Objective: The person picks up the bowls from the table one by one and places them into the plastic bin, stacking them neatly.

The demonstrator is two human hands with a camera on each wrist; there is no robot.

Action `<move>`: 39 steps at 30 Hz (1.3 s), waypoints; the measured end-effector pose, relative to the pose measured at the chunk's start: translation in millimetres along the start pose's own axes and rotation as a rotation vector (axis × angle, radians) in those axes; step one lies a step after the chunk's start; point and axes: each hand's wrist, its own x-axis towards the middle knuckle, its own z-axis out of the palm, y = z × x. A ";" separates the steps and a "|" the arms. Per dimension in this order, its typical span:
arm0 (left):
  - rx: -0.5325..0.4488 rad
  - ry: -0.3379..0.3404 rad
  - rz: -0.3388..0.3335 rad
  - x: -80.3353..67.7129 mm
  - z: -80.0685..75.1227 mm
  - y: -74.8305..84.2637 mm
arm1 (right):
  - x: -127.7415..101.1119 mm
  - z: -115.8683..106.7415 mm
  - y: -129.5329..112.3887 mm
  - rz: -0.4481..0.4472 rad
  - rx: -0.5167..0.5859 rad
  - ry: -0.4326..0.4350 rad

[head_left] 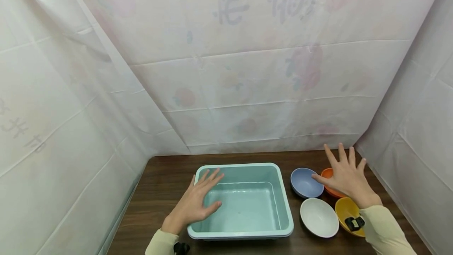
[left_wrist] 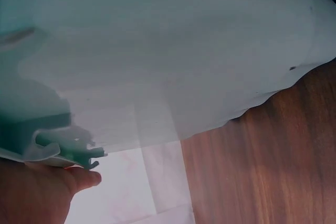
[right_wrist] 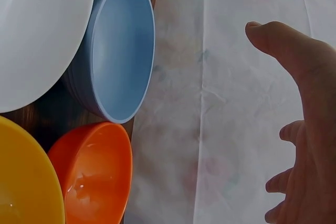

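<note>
Left hand: the left hand (head_left: 198, 204) lies flat, fingers straight and spread, over the near-left rim of the teal tub (head_left: 283, 207) — released, gripping nothing.
Tub: sits near the table's (head_left: 162, 180) front edge, left of centre, long axis running left to right, open side up.
Right hand: the right hand (head_left: 348, 178) hovers with fingers splayed above the orange bowl (head_left: 327, 174) — grasping nothing, thumb beside the blue bowl (head_left: 304, 182).
Near-right bowls: white bowl (head_left: 319, 217) and yellow bowl (head_left: 345, 209) by the front edge.

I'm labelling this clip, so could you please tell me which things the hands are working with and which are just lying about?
In hand:
left hand resting on the teal tub
right hand open above the orange bowl and blue bowl

Lying about:
white bowl
yellow bowl
</note>
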 end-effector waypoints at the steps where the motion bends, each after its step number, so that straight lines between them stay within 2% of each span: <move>1: 0.002 -0.004 -0.001 0.1 0.3 -0.1 | 0.5 0.3 -0.8 -0.002 0.001 0.002; 13: -0.014 -0.065 -0.053 1.6 -0.2 -0.9 | 14.7 9.2 -17.7 -0.057 0.040 -0.003; 24: -0.020 -0.045 -0.047 2.7 2.3 -4.0 | 20.4 29.5 -39.1 -0.070 0.050 -0.084; 33: 0.037 -0.107 -0.077 4.2 0.8 -1.3 | 20.0 51.9 -44.2 -0.077 0.050 -0.136; 39: 0.044 -0.110 -0.072 4.7 0.3 -1.3 | 16.7 59.8 -44.5 -0.068 0.049 -0.173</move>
